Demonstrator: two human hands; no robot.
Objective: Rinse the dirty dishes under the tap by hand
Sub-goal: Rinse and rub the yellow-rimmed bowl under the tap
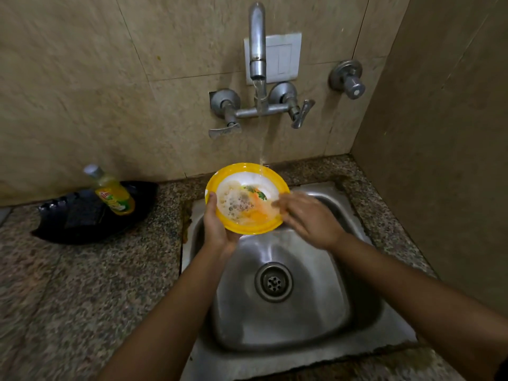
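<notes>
- Plate [247, 199]: yellow rim, white centre, held up over the back-left corner of the sink [330, 312], just below the tap [257, 42].
- Left hand [217, 229]: grips the plate's left and lower rim, thumb on the rim, fingers curled underneath and hidden.
- Right hand [308, 218]: blurred. Fingers look extended and lie on the plate's right inner side, gripping nothing.
- Key relation: the plate sits between the hands, with left on its left edge and right on its right edge. Both are touching it, so neither is nearer.
- Axis: the plate is round and has no long axis. It is tilted, far rim high toward the wall, face up and toward the person.
- Water [262, 138] lands on the upper-right rim. Foam and orange residue sit left of and below that point.
- Judgement: rinsing is mid-way. The next move likely needs the plate shifted or turned so the dirty side meets the stream.
</notes>
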